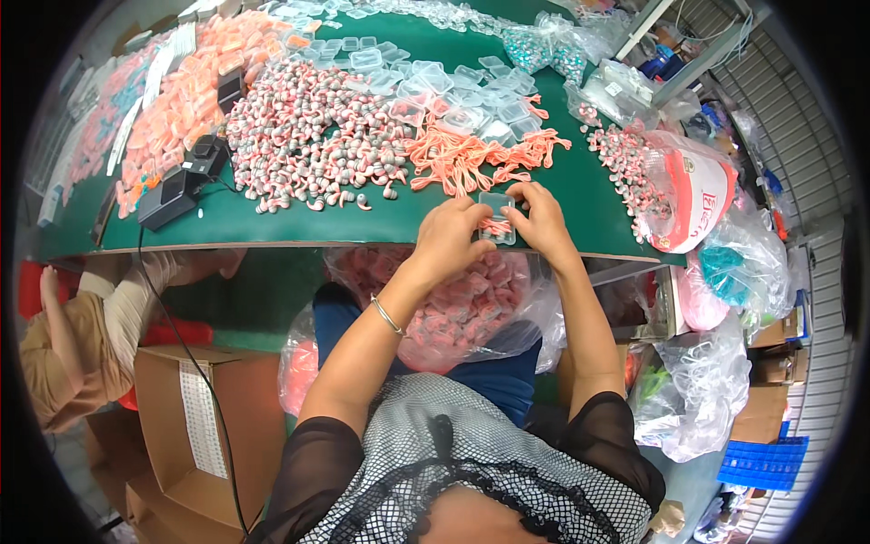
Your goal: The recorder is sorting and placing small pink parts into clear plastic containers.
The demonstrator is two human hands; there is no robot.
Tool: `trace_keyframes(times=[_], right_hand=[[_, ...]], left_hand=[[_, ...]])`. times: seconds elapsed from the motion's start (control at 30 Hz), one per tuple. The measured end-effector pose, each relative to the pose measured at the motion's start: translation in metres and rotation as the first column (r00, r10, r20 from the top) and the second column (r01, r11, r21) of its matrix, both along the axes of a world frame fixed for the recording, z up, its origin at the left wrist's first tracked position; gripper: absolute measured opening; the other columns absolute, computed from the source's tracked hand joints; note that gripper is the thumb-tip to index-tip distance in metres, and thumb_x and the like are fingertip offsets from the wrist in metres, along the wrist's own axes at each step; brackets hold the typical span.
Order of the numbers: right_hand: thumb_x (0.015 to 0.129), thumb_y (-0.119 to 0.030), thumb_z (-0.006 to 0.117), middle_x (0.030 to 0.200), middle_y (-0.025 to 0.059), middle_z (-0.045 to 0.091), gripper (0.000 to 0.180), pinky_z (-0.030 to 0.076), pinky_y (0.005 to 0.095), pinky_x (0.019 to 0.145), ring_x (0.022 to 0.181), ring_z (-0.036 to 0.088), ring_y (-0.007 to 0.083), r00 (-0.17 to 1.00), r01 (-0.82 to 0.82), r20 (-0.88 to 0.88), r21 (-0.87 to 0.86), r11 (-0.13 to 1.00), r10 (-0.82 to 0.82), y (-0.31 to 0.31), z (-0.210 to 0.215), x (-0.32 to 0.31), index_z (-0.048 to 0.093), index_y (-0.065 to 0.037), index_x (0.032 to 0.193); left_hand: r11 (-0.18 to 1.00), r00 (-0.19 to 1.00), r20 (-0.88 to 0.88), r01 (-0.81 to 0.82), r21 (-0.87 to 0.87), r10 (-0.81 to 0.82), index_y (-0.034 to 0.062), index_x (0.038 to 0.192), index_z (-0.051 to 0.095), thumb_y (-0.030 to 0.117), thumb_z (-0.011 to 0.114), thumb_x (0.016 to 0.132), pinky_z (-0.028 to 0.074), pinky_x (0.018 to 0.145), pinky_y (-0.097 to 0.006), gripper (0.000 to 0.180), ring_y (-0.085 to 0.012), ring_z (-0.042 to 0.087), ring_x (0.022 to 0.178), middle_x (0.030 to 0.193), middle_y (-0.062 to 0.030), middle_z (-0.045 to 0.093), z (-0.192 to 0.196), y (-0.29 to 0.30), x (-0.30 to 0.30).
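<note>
This looks like a workshop or small factory room: across the long green desk (598, 213) lie loose parts in bulk, with orange plastic pieces (168, 136) mounded at ten o'clock, small curled pink-and-grey pieces (308, 127) at eleven, and thin orange cords (453, 168) and small clear plastic boxes (435, 77) at twelve. Between eight and nine o'clock is a co-worker in a tan top (68, 363), near a large brown cardboard box (249, 390) at eight. A pale ribbed wall (825, 317) stands at three o'clock, beyond crowded plastic bags (698, 381) and cartons.
</note>
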State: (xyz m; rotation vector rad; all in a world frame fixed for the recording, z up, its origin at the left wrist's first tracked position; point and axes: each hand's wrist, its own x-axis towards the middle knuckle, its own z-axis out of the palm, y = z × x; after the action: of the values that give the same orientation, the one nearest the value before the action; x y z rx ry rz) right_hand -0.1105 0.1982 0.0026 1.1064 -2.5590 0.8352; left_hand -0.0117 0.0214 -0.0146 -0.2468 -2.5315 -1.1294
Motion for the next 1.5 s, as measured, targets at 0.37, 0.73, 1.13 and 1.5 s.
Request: trace_keyframes(times=[0.37, 0.73, 1.13, 1.5], right_hand=[[0.078, -0.002, 0.074, 0.086, 0.0103, 0.064, 0.018, 0.051, 0.0317, 0.065, 0.072, 0.063, 0.0224, 0.996, -0.084, -0.029, -0.335, 0.939, 0.079, 0.006, -0.010, 0.027, 0.062, -0.002, 0.091], [0.075, 0.000, 0.075, 0.099, 0.0146, 0.067, 0.025, 0.054, 0.0382, 0.080, 0.092, 0.066, 0.0314, 0.985, -0.152, -0.123, -0.317, 0.936, 0.118, 0.013, -0.016, 0.046, 0.065, -0.002, 0.098], [0.074, 0.001, 0.077, 0.096, 0.0135, 0.069, 0.022, 0.055, 0.0365, 0.079, 0.091, 0.068, 0.0293, 0.987, -0.139, -0.132, -0.383, 0.913, 0.095, 0.009, -0.020, 0.048, 0.065, -0.001, 0.092], [0.073, 0.002, 0.077, 0.096, 0.0134, 0.069, 0.022, 0.054, 0.0358, 0.081, 0.092, 0.068, 0.0284, 0.989, -0.132, -0.117, -0.421, 0.897, 0.091, 0.008, -0.025, 0.051, 0.066, -0.001, 0.091]], left_hand=[[0.989, 0.997, 0.044, -0.066, 0.131, 0.060, 0.0048, 0.120, 0.049, 0.016, 0.085, 0.065, 0.048, 0.078, -0.044, 0.066, -0.0345, 0.062, 0.093, 0.092, -0.0152, 0.064, 0.003, 0.000, 0.003], [0.994, 0.994, 0.021, -0.104, 0.034, 0.103, 0.0034, 0.101, 0.066, 0.019, 0.072, 0.081, 0.050, 0.076, -0.043, 0.027, -0.0322, 0.064, 0.088, 0.094, -0.0139, 0.064, 0.008, -0.006, 0.013], [0.948, 0.941, 0.161, -0.310, 0.066, 0.296, 0.0055, 0.089, 0.073, 0.023, 0.074, 0.080, 0.052, 0.071, -0.043, 0.019, -0.0312, 0.067, 0.079, 0.083, -0.0122, 0.070, 0.014, 0.014, 0.019], [0.887, 0.860, -0.256, -0.461, -0.017, 0.442, 0.0099, 0.082, 0.073, 0.023, 0.075, 0.080, 0.037, 0.067, -0.040, 0.013, -0.0236, 0.061, 0.072, 0.072, -0.0040, 0.064, -0.011, 0.034, 0.028]])
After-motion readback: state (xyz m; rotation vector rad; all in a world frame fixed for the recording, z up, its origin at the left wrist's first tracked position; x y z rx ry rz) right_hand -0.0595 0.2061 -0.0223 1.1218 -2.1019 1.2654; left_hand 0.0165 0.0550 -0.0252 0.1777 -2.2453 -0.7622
